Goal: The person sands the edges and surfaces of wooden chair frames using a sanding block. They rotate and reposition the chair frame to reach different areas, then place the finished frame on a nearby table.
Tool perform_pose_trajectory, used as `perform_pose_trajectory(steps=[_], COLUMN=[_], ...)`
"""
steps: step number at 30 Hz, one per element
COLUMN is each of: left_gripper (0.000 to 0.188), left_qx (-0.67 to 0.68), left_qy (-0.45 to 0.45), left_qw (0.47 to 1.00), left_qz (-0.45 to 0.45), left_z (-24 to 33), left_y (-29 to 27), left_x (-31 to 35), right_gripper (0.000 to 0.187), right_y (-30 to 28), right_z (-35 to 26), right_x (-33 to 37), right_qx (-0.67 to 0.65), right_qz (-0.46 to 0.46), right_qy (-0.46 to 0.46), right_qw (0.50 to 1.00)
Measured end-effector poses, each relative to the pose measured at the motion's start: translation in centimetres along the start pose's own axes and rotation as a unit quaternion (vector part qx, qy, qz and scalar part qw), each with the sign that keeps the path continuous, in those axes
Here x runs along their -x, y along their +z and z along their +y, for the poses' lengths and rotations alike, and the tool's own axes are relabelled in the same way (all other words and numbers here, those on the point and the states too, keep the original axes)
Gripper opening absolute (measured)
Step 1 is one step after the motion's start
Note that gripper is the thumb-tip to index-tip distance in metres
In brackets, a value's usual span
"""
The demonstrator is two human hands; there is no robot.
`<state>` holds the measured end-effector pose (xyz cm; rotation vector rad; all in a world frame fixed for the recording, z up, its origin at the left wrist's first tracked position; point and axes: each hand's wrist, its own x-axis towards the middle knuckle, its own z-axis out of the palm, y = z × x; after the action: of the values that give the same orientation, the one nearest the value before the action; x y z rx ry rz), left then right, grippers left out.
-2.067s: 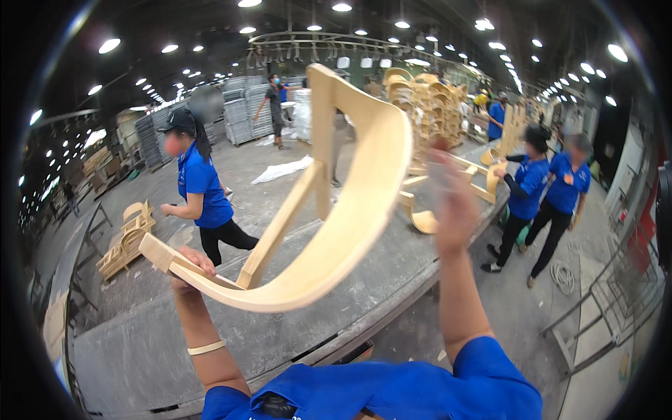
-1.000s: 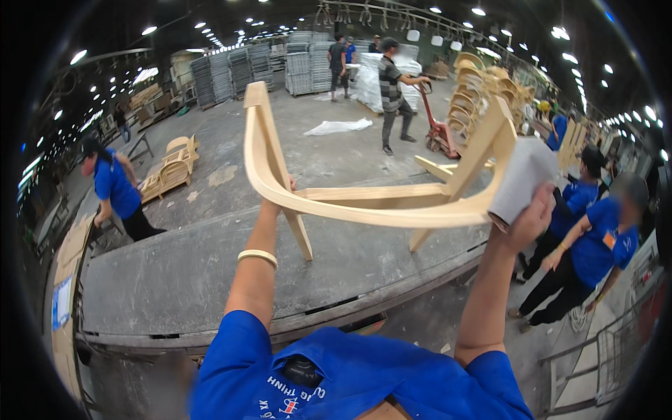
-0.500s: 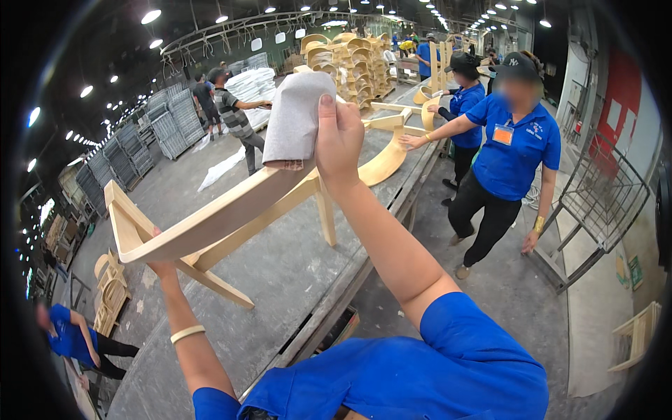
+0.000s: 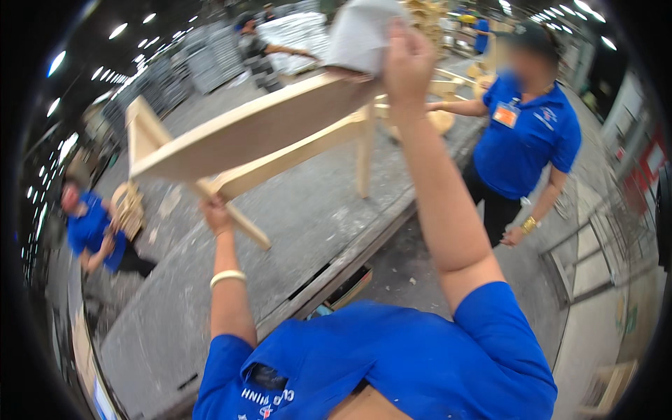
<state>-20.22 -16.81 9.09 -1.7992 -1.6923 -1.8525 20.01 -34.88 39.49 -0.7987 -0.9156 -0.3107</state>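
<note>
A pale wooden chair frame (image 4: 294,155) stands tilted on the grey worktable, its legs pointing down and a wide curved board (image 4: 245,129) along its top. My right hand (image 4: 409,63), raised at the far end of that board, is closed on a light grey sheet of sandpaper (image 4: 360,35) with a brownish edge. The sheet wraps over the board's end and hides it. My left hand (image 4: 217,215) is closed around the frame where a leg meets the lower rail, at the near left.
The long grey worktable (image 4: 210,301) runs away to the upper right. A co-worker in a blue shirt (image 4: 525,147) stands at its right side, one hand near other wooden parts. Another person (image 4: 98,231) is at the left. A metal rack (image 4: 595,245) stands at the right.
My head view has turned, so the table and people sit differently. My right hand with the sandpaper appears higher and further right. My left hand, partly hidden before, now shows on the frame.
</note>
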Motion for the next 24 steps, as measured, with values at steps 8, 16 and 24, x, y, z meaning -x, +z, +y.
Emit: perform_pose_trajectory(steps=[8,16,24], left_gripper=[0.037,0.042,0.066], left_qx=[-0.139,-0.032,-0.122], left_qy=[-0.123,-0.054,0.004], left_qw=[0.973,0.997,0.992], left_qz=[-0.134,-0.044,0.004], left_z=[-1.0,1.0,2.5], left_y=[-1.2,-1.7,-2.1], left_x=[5.9,3.0,1.2], right_gripper=[0.031,0.031,0.032], right_y=[-0.3,0.0,0.6], right_z=[1.2,0.1,-0.4], right_x=[-0.3,0.1,0.3], right_qx=[-0.211,-0.204,-0.183], right_qz=[-0.029,-0.029,-0.029], right_qy=[0.096,0.059,0.087], right_qw=[0.972,0.977,0.979])
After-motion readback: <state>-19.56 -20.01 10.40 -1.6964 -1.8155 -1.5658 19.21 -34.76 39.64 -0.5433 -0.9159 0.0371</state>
